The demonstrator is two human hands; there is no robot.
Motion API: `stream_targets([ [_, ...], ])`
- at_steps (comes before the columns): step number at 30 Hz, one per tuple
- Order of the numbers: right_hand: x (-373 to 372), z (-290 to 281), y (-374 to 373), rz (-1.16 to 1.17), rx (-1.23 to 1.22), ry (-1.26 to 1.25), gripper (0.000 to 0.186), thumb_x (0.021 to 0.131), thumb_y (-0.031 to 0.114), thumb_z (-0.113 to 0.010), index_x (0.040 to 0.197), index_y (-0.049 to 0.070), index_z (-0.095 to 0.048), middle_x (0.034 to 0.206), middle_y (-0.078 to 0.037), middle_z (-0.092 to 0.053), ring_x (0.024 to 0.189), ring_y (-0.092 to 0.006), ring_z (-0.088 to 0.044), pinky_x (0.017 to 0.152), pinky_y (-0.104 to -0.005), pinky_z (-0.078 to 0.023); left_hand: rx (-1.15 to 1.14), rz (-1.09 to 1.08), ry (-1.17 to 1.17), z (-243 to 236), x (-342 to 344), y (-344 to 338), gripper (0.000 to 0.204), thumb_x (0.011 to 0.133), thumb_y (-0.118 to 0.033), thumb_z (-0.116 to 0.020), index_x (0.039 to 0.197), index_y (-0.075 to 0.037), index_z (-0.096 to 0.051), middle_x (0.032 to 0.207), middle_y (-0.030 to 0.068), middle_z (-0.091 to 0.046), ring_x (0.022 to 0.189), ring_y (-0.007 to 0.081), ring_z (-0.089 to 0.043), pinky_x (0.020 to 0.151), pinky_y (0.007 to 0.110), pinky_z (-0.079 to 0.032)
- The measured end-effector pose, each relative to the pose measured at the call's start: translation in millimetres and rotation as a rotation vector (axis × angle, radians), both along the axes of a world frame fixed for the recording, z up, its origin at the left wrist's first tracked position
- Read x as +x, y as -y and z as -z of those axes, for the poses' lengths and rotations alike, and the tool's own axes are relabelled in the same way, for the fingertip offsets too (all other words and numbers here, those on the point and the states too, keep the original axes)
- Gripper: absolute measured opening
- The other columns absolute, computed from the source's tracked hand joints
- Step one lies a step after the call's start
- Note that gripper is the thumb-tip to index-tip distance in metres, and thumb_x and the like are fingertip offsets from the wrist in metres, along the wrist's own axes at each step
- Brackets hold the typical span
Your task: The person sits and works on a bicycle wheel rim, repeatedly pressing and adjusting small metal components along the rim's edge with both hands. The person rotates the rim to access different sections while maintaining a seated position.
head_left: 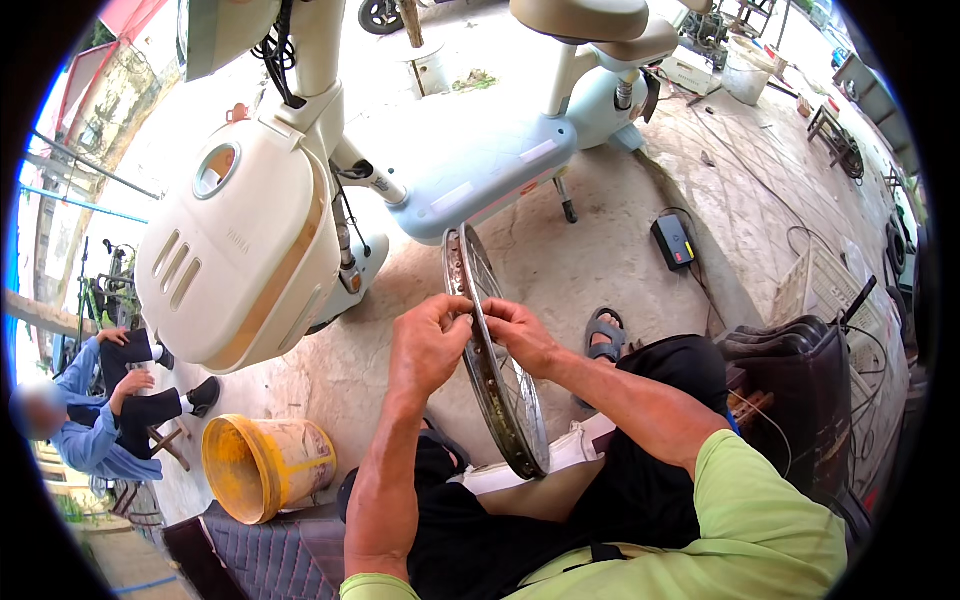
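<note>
A bare metal spoked wheel rim [508,433] stands upright and edge-on between my knees, its lower end by a white and beige piece [545,490] in front of my lap. No tyre is on it. My left hand [428,343] pinches at the rim's left side, a little above its middle. From the other side my right hand [522,338] grips the same stretch, fingers bent round the edge. The two hands nearly meet there; whether a small part lies between the fingertips I cannot make out. Some spokes show beyond the rim, partly hidden by my right hand.
A cream and pale blue electric scooter [480,165] with a cream front basket [235,250] stands ahead. To the left are a yellow-stained bucket [318,452] and a seated person [90,430]. A black charger-like box [673,242] lies right; dark seats [790,390] are stacked beside me.
</note>
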State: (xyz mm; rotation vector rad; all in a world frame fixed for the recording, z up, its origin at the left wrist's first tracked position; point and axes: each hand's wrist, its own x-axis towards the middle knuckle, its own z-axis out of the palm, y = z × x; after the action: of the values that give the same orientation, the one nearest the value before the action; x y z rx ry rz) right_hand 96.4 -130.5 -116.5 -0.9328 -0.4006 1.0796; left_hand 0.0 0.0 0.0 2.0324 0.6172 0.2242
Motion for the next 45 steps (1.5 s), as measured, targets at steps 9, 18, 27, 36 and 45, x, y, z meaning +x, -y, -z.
stream_targets([
  [9,-7.5,-9.9,-0.8,0.071,0.056,0.044,0.018,0.101,0.015,-0.061,0.115,0.005,-0.063,0.101,0.000,-0.065,0.092,-0.0068,-0.061,0.083,-0.0247,-0.051,0.020,0.027,-0.020,-3.8,3.5,-3.3,0.016,0.083,-0.012,-0.069,0.095,-0.001,-0.072,0.058,0.0021,-0.056,0.054,0.0086,-0.049,0.055,0.030,-0.045],
  [18,-6.8,-13.9,0.7,0.028,-0.027,0.135,0.021,0.105,0.019,-0.055,0.118,0.004,-0.062,0.102,0.002,-0.064,0.092,-0.0061,-0.060,0.086,-0.0256,-0.050,0.040,0.067,-0.040,-1.8,0.7,-7.0,0.017,0.083,-0.013,-0.071,0.096,-0.002,-0.072,0.059,0.0026,-0.057,0.054,0.0097,-0.051,0.056,0.030,-0.046],
  [27,-6.4,-15.7,0.4,0.018,-0.024,0.107,0.020,0.104,0.017,-0.054,0.117,0.004,-0.061,0.102,0.001,-0.063,0.094,-0.0071,-0.060,0.088,-0.0264,-0.050,0.045,0.074,-0.033,-6.0,0.9,-5.6,0.018,0.084,-0.013,-0.071,0.096,-0.001,-0.071,0.059,0.0034,-0.057,0.055,0.0097,-0.052,0.056,0.031,-0.046],
  [36,-5.8,-8.2,0.6,0.038,-0.022,0.101,0.021,0.103,0.017,-0.055,0.119,0.004,-0.062,0.105,0.000,-0.065,0.096,-0.0075,-0.061,0.089,-0.0261,-0.050,0.077,0.086,-0.004,0.4,4.7,-7.3,0.019,0.083,-0.014,-0.071,0.098,-0.002,-0.072,0.059,0.0052,-0.054,0.054,0.0125,-0.048,0.056,0.031,-0.044],
  [45,-7.6,6.9,-6.2,-0.003,0.000,0.114,0.019,0.102,0.019,-0.057,0.114,0.007,-0.064,0.095,0.005,-0.059,0.086,-0.0033,-0.052,0.077,-0.0205,-0.043,0.007,0.046,0.027,-1.9,3.6,-2.1,0.013,0.082,-0.006,-0.070,0.092,0.003,-0.071,0.062,-0.0032,-0.052,0.056,0.0046,-0.043,0.052,0.024,-0.038],
])
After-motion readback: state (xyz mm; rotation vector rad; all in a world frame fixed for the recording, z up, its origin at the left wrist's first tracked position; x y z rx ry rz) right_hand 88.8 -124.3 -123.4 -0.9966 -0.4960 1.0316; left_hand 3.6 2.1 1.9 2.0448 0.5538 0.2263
